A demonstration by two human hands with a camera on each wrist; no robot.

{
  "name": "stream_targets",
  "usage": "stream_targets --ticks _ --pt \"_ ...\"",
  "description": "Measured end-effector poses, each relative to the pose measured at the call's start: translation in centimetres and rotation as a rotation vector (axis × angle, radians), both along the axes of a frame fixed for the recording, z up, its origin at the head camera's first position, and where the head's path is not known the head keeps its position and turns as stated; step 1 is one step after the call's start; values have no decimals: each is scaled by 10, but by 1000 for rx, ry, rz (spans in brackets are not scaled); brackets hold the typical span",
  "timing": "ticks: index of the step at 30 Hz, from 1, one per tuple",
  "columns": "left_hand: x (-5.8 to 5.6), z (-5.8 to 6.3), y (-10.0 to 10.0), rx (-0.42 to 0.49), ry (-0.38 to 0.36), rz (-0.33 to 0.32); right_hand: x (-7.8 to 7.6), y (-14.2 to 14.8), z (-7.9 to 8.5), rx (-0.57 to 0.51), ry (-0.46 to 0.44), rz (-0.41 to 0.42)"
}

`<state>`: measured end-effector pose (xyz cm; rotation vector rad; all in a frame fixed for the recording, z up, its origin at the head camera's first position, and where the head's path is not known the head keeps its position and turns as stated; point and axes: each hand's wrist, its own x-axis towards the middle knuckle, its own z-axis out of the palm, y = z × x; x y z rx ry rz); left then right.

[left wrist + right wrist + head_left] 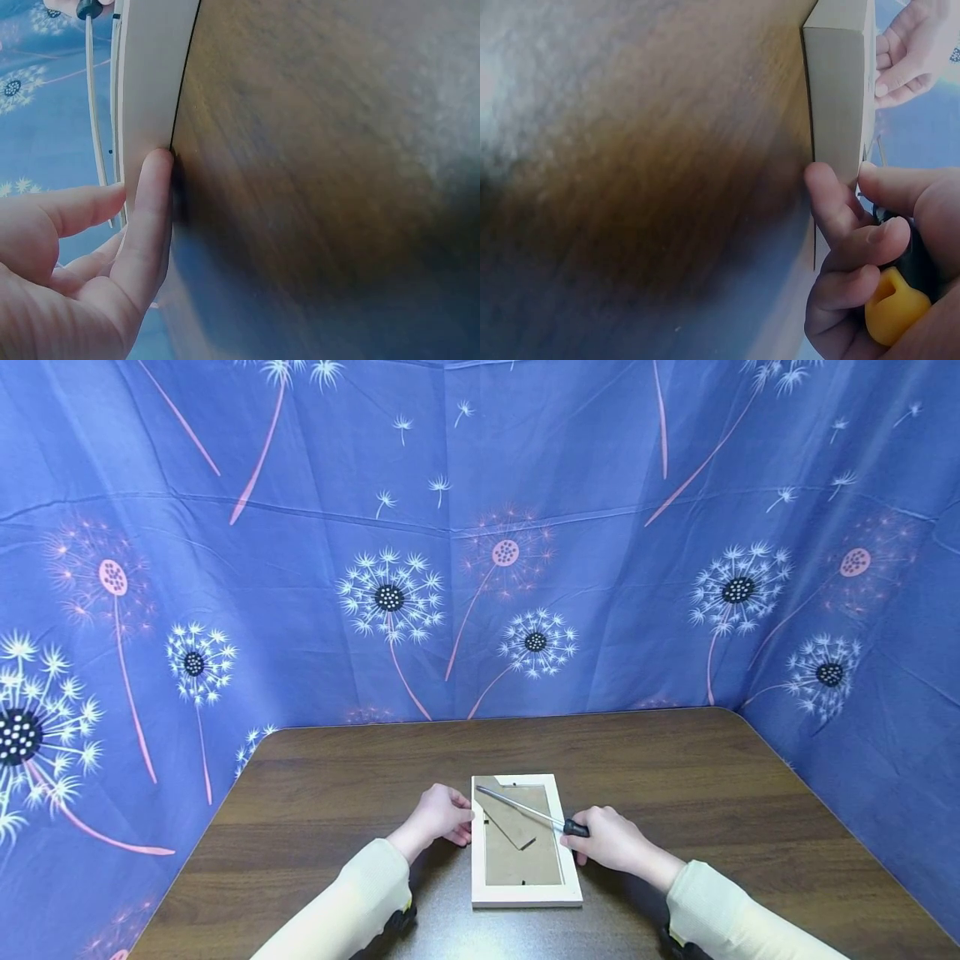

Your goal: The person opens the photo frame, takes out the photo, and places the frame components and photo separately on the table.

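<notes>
Right wrist view: right hand (861, 251) clasps the screwdriver (901, 321), partly hiding it; left hand (913, 60) pinches the frame (837, 97).

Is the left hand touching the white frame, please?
Touching. The left wrist view shows it: the left hand has a fingertip against the outer side of the white frame.

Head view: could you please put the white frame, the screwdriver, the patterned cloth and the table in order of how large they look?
From largest to smallest:
1. Patterned cloth
2. Table
3. White frame
4. Screwdriver, thin and partly hidden
</notes>
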<state>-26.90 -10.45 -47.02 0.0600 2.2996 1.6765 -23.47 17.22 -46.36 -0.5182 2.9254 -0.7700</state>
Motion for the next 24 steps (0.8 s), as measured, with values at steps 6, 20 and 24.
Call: stream_targets --ticks 6,20,24 --pt "-2 -1 -1 3 13 -6 2 0 1 -5 2 20" --pt "-3 0 -1 0 19 -18 2 0 1 -2 -6 24" --pt "-3 0 -2 5 19 -16 -1 1 2 23 -6 26"
